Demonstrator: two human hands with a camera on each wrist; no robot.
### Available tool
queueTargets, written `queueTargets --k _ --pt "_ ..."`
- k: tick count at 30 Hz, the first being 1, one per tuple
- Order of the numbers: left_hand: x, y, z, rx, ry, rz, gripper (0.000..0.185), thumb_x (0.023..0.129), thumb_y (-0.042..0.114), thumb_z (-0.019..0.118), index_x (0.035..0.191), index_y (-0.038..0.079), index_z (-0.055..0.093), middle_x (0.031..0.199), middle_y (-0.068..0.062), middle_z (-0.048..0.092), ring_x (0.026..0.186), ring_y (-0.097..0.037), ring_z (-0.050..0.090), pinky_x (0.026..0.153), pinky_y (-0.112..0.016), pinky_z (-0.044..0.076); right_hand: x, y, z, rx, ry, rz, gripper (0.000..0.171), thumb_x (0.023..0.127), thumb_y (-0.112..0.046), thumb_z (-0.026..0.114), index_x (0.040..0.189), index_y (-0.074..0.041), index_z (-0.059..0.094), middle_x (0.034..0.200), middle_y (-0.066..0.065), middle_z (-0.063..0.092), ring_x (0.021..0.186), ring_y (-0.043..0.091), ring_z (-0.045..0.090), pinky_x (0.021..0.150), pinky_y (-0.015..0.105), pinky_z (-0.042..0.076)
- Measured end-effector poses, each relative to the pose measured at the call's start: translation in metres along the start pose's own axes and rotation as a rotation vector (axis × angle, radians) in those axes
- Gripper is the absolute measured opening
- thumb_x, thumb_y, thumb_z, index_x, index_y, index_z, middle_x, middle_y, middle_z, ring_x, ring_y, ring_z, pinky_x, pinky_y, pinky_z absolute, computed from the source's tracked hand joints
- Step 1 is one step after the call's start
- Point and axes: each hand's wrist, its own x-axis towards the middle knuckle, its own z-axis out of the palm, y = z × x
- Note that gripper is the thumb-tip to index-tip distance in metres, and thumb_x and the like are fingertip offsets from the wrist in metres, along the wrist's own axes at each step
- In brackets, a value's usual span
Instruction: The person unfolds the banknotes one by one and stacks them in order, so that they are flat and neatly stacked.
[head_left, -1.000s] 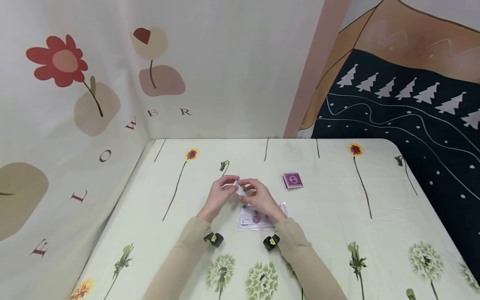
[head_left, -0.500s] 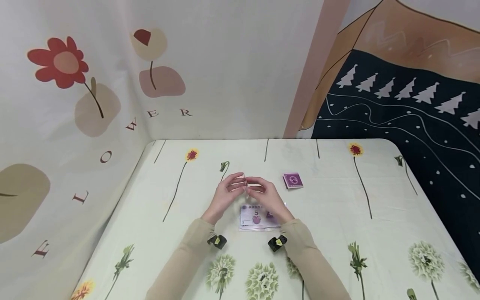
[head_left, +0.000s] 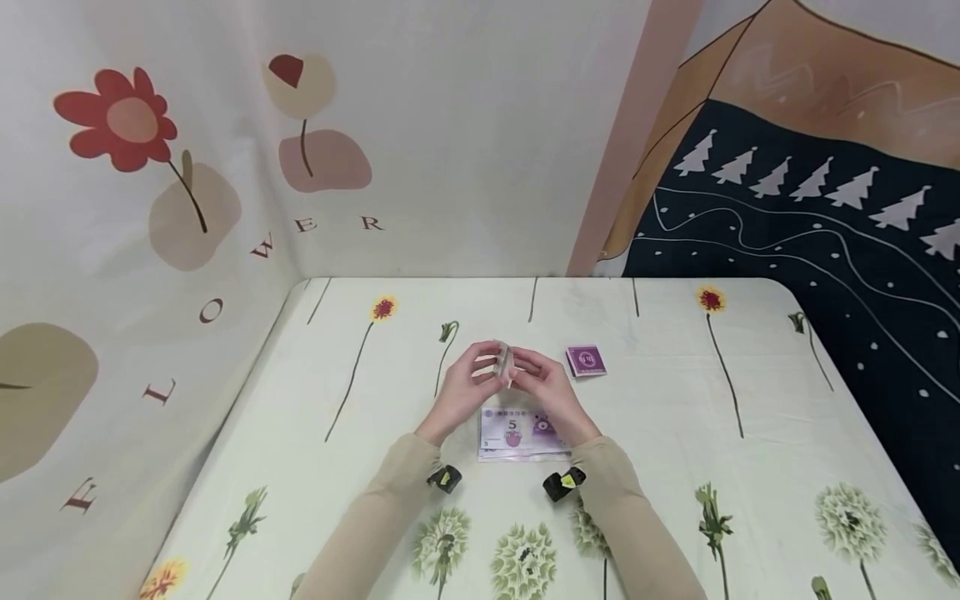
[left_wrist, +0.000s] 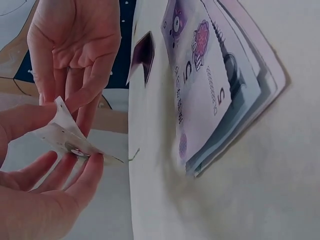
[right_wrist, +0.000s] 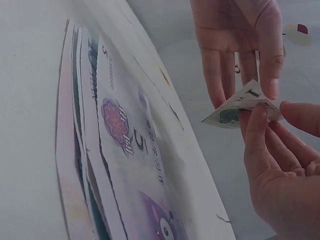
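Observation:
Both hands hold a small folded paper note (head_left: 503,362) above the table. It is whitish, bent into a triangle, and in the right wrist view the folded note (right_wrist: 250,95) shows a printed 1. My left hand (head_left: 459,395) pinches it from the left between thumb and fingers. From the other side my right hand (head_left: 553,393) grips it the same way. Just nearer than the hands lies a stack of play banknotes (head_left: 498,432), the top one purple with a 5. The right forearm partly hides its right end.
A purple folded paper square (head_left: 586,361) lies to the right, past the right hand. The flower-printed tablecloth (head_left: 660,433) covers the table. A white curtain (head_left: 480,150) hangs behind the far edge, and a dark tree-patterned cloth (head_left: 810,225) hangs at the right.
Both hands have shifted to the right with the folded note between them. The note has been turned in the fingers. The stack and the purple square have stayed put.

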Motion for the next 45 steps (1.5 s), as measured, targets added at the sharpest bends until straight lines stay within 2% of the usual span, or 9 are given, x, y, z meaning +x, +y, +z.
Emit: queueTargets --k 12,19,22,24,27,31,34,37,45 --pt "0.002 -0.004 0.001 0.051 0.012 0.028 0.052 0.087 -0.013 0.054 0.136 0.003 0.046 0.127 -0.024 0.055 0.112 -0.041 0.058 0.092 -0.038 0.051 -0.003 -0.004 -0.005 -0.016 0.019 0.013 0.046 0.094 0.002 0.056 0.137 0.008 0.045 0.127 0.028 0.055 0.11 0.028 0.059 0.088 0.031 0.052" --pt "0.0 -0.003 0.003 0.056 -0.016 -0.002 0.061 0.09 -0.011 0.049 0.143 0.017 0.043 0.132 -0.026 0.049 0.106 -0.043 0.06 0.083 -0.043 0.055 -0.005 -0.006 -0.013 -0.128 0.018 -0.031 0.055 0.096 -0.001 0.054 0.148 -0.011 0.037 0.12 0.027 0.061 0.101 0.028 0.063 0.088 0.036 0.052" --pt "0.0 -0.003 0.005 0.044 -0.012 -0.007 0.061 0.09 -0.012 0.046 0.143 0.02 0.045 0.135 -0.026 0.046 0.102 -0.042 0.062 0.082 -0.047 0.054 -0.006 -0.009 -0.016 -0.197 0.021 -0.095 0.063 0.096 0.002 0.053 0.152 -0.015 0.029 0.1 0.03 0.064 0.086 0.028 0.064 0.086 0.04 0.053" --pt "0.0 -0.004 0.006 0.042 -0.011 -0.009 0.06 0.091 -0.013 0.045 0.143 0.018 0.046 0.137 -0.025 0.045 0.092 -0.037 0.066 0.074 -0.042 0.055 -0.009 -0.015 -0.017 -0.237 0.029 -0.124 0.065 0.096 0.005 0.052 0.153 -0.016 0.027 0.083 0.029 0.062 0.077 0.03 0.061 0.085 0.044 0.054" --pt "0.0 -0.003 0.006 0.02 -0.009 -0.047 0.058 0.091 -0.013 0.043 0.14 0.017 0.05 0.138 -0.021 0.047 0.069 -0.022 0.063 0.057 -0.03 0.051 -0.013 -0.023 -0.02 -0.238 0.036 -0.123 0.062 0.096 0.009 0.048 0.151 -0.013 0.03 0.074 0.025 0.057 0.072 0.028 0.059 0.082 0.046 0.054" --pt "0.001 -0.002 0.006 0.018 0.0 -0.088 0.052 0.091 -0.012 0.043 0.135 0.014 0.055 0.137 -0.018 0.051 0.051 -0.014 0.045 0.048 -0.022 0.041 -0.013 -0.021 -0.027 -0.232 0.067 -0.088 0.047 0.098 0.006 0.045 0.142 -0.009 0.043 0.076 0.016 0.057 0.064 0.013 0.053 0.065 0.03 0.049" --pt "0.001 -0.002 0.007 0.023 0.009 -0.095 0.049 0.09 -0.011 0.044 0.133 0.01 0.056 0.139 -0.019 0.049 0.06 -0.022 0.057 0.052 -0.025 0.045 -0.013 -0.015 -0.031 -0.256 0.082 -0.07 0.039 0.1 0.0 0.045 0.137 -0.009 0.05 0.083 0.015 0.062 0.068 0.013 0.052 0.066 0.03 0.044" --pt "0.0 -0.002 0.007 0.026 0.012 -0.103 0.049 0.09 -0.011 0.045 0.134 0.007 0.054 0.142 -0.021 0.044 0.069 -0.035 0.061 0.048 -0.023 0.043 -0.015 -0.014 -0.034 -0.28 0.085 -0.063 0.036 0.101 -0.002 0.045 0.135 -0.009 0.052 0.102 0.016 0.067 0.086 0.016 0.058 0.08 0.037 0.047" --pt "-0.001 -0.006 0.005 0.008 0.021 -0.15 0.049 0.089 -0.011 0.045 0.134 0.006 0.054 0.145 -0.02 0.041 0.072 -0.042 0.06 0.047 -0.021 0.042 -0.018 -0.011 -0.047 -0.321 0.11 -0.075 0.033 0.098 0.001 0.047 0.131 -0.001 0.055 0.073 0.009 0.054 0.067 0.014 0.045 0.061 0.025 0.039"
